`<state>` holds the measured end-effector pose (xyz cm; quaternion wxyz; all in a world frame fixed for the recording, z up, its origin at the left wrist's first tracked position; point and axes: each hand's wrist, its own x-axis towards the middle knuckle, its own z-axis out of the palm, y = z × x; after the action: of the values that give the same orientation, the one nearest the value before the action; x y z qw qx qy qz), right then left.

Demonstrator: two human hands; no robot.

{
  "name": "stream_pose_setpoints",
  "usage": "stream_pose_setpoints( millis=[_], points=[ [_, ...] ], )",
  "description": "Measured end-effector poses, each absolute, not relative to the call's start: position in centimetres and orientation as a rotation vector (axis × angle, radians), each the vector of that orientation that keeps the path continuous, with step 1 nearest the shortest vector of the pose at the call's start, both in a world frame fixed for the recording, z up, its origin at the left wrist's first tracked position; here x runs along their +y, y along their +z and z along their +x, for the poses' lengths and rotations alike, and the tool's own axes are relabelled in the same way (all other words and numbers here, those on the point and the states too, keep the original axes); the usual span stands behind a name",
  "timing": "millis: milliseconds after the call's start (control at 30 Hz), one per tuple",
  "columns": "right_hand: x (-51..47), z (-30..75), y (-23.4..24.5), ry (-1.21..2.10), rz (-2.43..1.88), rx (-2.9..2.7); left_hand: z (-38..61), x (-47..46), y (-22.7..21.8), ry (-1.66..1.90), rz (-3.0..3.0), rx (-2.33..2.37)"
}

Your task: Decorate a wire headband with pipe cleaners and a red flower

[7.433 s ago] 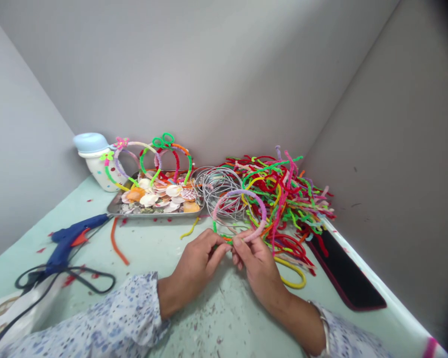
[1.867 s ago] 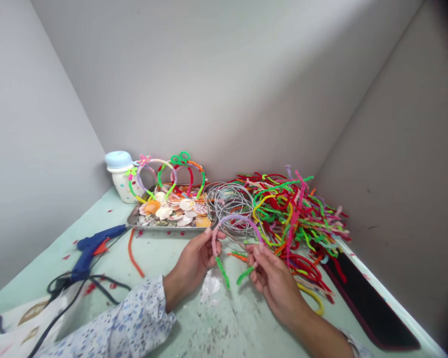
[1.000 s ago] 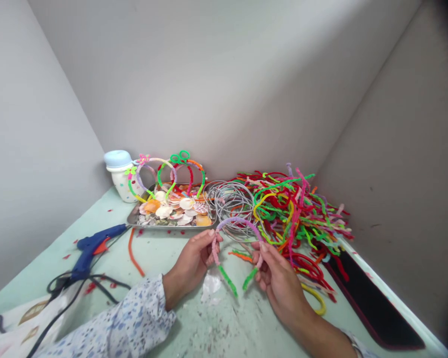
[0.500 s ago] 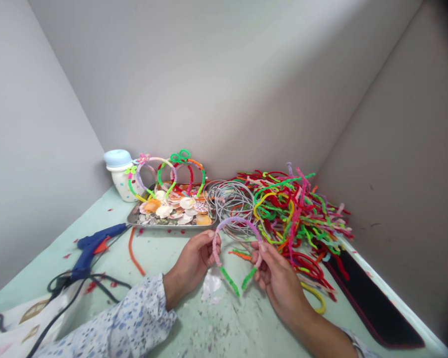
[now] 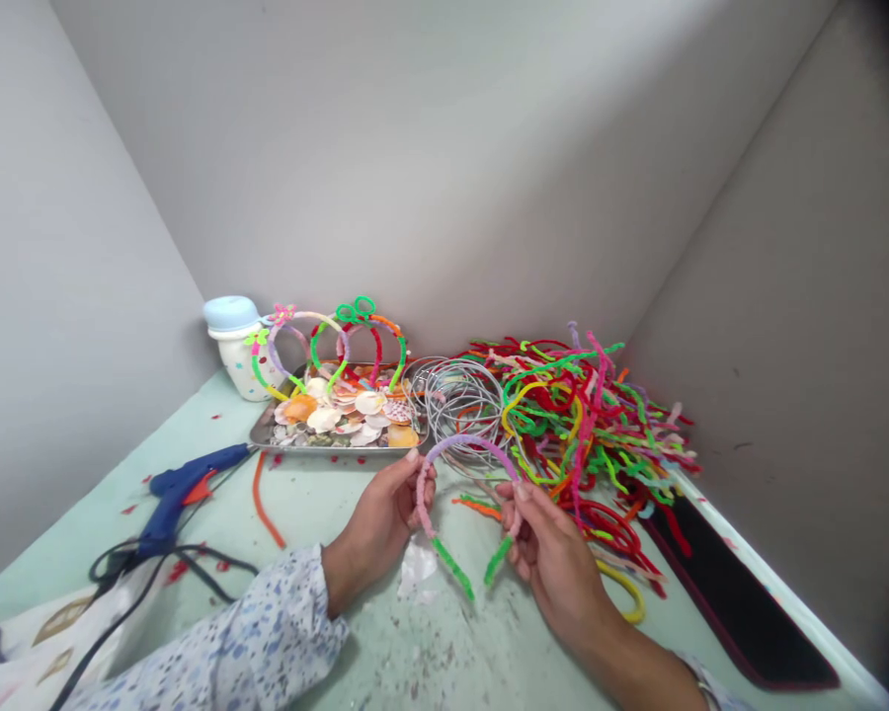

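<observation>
Between my two hands is a headband wrapped in fuzzy pipe cleaner, lilac on top, pink down the sides and green at both ends. My left hand pinches its left side between thumb and fingers. On the other side, my right hand grips the pink part above the green tip. The arch points away from me, its two green ends toward me and apart. Just beyond it lies a tangled coil of grey wire.
A metal tray of seashells stands behind, with several finished headbands over it. A lidded white jar is at its left. Nearer lies a blue glue gun with a black cord. Piled pipe cleaners and a black mat fill the right.
The headband's green ends have spread a little farther apart, and its left side has shifted slightly left. Both hands keep their hold.
</observation>
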<state>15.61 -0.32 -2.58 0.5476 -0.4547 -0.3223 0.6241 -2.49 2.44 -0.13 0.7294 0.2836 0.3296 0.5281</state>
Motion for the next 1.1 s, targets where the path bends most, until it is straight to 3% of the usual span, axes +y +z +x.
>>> stream_pose_setpoints(
  millis=[467,1100],
  points=[
    [-0.57,15.47,-2.33,1.480,-1.083,-1.080,-2.67,2.60,-0.38,1.122,0.827,0.773],
    [-0.22,15.47,-2.18,1.440,-1.094,-0.743,-2.91,2.57,-0.73,1.147,0.685,0.758]
  ],
)
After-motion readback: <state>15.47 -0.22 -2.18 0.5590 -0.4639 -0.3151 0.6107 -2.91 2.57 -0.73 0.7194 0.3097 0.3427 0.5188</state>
